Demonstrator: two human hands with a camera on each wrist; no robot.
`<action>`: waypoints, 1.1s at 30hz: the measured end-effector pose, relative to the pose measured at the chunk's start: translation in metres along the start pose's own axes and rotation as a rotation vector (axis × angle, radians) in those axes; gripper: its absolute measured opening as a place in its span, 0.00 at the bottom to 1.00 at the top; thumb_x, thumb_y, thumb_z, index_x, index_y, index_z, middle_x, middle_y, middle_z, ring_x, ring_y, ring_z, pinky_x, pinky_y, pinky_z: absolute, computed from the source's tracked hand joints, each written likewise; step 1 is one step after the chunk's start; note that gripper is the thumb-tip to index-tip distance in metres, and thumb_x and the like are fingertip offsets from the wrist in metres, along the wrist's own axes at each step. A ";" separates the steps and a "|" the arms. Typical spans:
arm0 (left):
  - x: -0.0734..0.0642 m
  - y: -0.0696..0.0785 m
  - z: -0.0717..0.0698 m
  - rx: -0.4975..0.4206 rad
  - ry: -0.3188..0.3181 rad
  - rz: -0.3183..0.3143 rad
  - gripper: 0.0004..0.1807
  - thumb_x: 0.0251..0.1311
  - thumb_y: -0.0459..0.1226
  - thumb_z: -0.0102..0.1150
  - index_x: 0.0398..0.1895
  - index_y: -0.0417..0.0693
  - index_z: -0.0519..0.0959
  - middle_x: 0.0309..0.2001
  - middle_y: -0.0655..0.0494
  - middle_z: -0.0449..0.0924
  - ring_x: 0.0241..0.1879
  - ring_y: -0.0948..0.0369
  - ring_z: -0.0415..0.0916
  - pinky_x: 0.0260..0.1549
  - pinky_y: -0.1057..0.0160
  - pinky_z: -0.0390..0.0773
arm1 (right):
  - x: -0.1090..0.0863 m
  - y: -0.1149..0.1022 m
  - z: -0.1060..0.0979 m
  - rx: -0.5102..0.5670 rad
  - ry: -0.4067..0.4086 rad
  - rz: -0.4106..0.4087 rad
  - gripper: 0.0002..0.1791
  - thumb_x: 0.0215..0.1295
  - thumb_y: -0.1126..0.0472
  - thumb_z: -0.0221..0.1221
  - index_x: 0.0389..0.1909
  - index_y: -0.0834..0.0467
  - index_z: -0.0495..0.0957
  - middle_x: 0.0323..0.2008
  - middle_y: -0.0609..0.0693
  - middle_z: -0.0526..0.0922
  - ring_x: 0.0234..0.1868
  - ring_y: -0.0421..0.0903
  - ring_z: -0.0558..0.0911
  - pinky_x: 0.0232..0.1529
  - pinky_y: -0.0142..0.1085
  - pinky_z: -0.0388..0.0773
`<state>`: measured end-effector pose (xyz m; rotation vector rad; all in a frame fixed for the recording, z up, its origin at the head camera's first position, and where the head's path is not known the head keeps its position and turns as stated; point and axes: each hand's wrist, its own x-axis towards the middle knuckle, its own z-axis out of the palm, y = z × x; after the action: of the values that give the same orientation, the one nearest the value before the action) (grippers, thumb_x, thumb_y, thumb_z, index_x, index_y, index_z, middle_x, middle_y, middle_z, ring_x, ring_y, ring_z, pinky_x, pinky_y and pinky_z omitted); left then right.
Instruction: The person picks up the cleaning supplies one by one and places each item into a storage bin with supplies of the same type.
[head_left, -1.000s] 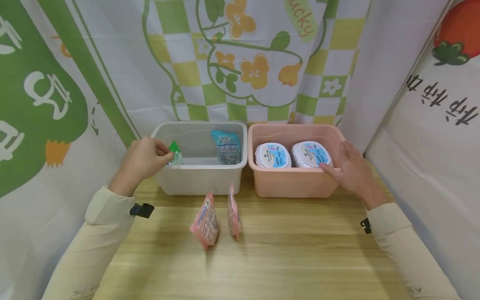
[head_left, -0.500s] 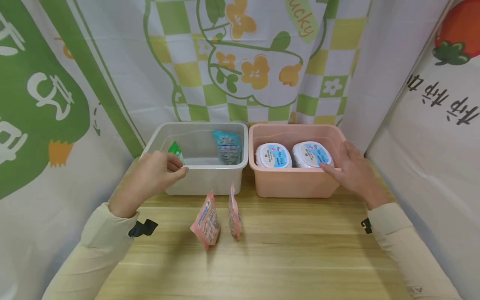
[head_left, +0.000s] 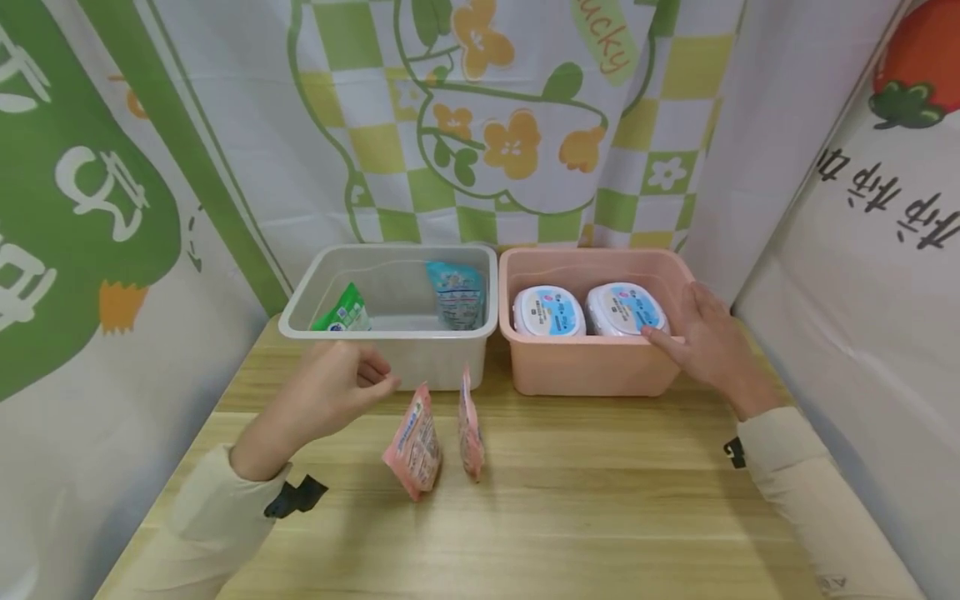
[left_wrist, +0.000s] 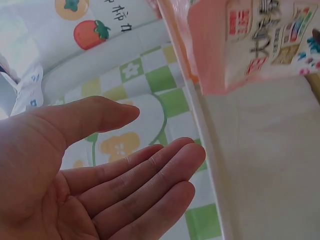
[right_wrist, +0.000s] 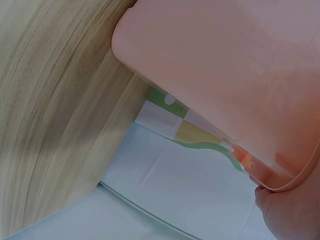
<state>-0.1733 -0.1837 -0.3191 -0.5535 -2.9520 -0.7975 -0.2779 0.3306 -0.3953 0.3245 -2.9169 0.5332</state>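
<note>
My left hand point(head_left: 326, 396) hovers in front of the grey storage bin point(head_left: 435, 358), fingers and thumb apart and holding nothing. To its right, two pink packets stand on edge on the table: a near-left one point(head_left: 416, 450) and a thin-looking one point(head_left: 470, 433). Pink packaging point(left_wrist: 250, 45) also shows at the top of the left wrist view. A green packet point(head_left: 347, 310) and a blue pouch point(head_left: 457, 296) are inside the grey bin. My right hand point(head_left: 708, 342) grips the right front corner of the pink storage bin point(head_left: 592, 367), thumb over its front rim. Two white lidded tubs, left point(head_left: 550, 311) and right point(head_left: 626, 308), sit inside.
Both bins stand side by side on the wood-grain table point(head_left: 585, 517), near the back. A patterned cloth point(head_left: 517, 100) hangs behind them. Printed cloth walls, left point(head_left: 90, 250) and right point(head_left: 862, 275), flank the table.
My left hand has left the green packet, which now leans in the grey bin, and has come down and rightward toward the pink packets. The right hand stays on the pink bin.
</note>
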 end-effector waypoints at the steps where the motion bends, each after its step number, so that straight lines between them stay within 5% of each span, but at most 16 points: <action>1: -0.001 0.002 0.003 0.007 0.002 0.005 0.08 0.67 0.37 0.67 0.37 0.40 0.89 0.34 0.52 0.91 0.35 0.60 0.89 0.36 0.58 0.88 | 0.000 0.000 0.000 0.002 0.011 -0.007 0.63 0.74 0.28 0.53 0.83 0.72 0.36 0.82 0.76 0.44 0.81 0.76 0.49 0.77 0.71 0.50; 6: -0.006 0.007 0.013 0.016 -0.002 0.000 0.07 0.65 0.38 0.69 0.36 0.41 0.88 0.33 0.53 0.91 0.34 0.62 0.88 0.35 0.60 0.88 | 0.000 0.002 0.001 0.003 0.018 -0.013 0.62 0.74 0.29 0.54 0.82 0.73 0.40 0.81 0.76 0.48 0.80 0.77 0.52 0.76 0.71 0.52; 9: -0.009 0.009 0.019 0.005 -0.005 -0.001 0.07 0.65 0.38 0.70 0.36 0.41 0.88 0.33 0.54 0.91 0.33 0.62 0.88 0.34 0.62 0.88 | 0.000 0.002 0.000 -0.007 -0.017 0.010 0.64 0.74 0.28 0.51 0.82 0.70 0.29 0.83 0.75 0.38 0.82 0.76 0.44 0.79 0.71 0.46; 16: -0.013 0.009 0.031 0.014 0.018 0.021 0.07 0.63 0.37 0.71 0.34 0.41 0.88 0.31 0.54 0.91 0.32 0.63 0.88 0.32 0.63 0.87 | 0.000 0.002 0.000 -0.008 -0.031 0.019 0.64 0.74 0.26 0.50 0.82 0.69 0.28 0.83 0.73 0.34 0.83 0.75 0.42 0.79 0.70 0.45; 33: -0.023 -0.002 0.052 -0.022 0.005 -0.010 0.05 0.62 0.38 0.72 0.34 0.45 0.89 0.29 0.60 0.90 0.30 0.68 0.85 0.30 0.67 0.84 | 0.000 0.003 0.001 0.000 -0.018 0.011 0.64 0.74 0.27 0.51 0.83 0.69 0.29 0.83 0.74 0.37 0.83 0.75 0.43 0.79 0.70 0.45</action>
<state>-0.1492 -0.1668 -0.3682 -0.5375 -2.9471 -0.8322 -0.2788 0.3327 -0.3972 0.3146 -2.9380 0.5347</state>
